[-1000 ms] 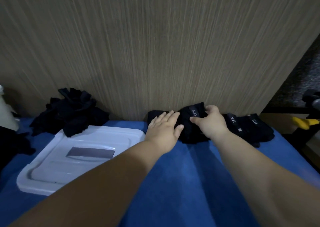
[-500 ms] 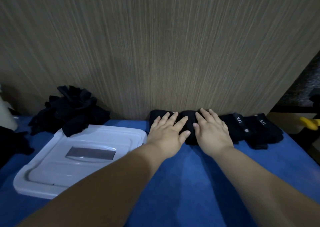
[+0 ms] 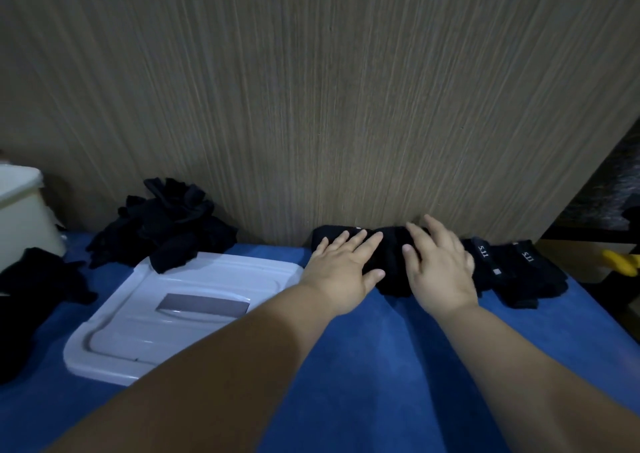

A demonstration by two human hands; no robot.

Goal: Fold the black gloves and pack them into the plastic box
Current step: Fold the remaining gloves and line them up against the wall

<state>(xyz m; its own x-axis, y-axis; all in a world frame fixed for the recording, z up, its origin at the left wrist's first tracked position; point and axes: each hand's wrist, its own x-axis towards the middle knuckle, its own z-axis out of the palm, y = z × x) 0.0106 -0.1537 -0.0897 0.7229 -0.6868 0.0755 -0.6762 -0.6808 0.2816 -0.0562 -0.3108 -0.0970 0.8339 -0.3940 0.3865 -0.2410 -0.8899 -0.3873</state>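
Here, a folded black glove [image 3: 393, 269] lies at the far edge of a blue table cover [image 3: 381, 366], pushed up against a tall wood-grain wall panel [image 3: 311, 89], so there is no room behind it. Both hands lie flat on top of it. The left hand [image 3: 343, 269] has its fingers straight and slightly spread and covers the glove's left part. The right hand [image 3: 440, 272] lies the same way on the right part. Neither hand grips anything. Just right of the right hand, a row of folded gloves [image 3: 519, 269] with small white lettering runs along the wall. Beyond them, at the right edge of the view, is a yellow object [image 3: 623, 262]. In front of the hands, towards the person, the blue cover is open. To the left lies a flat white plastic lid [image 3: 138, 331]. A loose pile of black gloves [image 3: 166, 224] touches its far corner. A pale plastic box [image 3: 20, 217] is cut off at the left edge, with more black cloth [image 3: 31, 296] in front of it.
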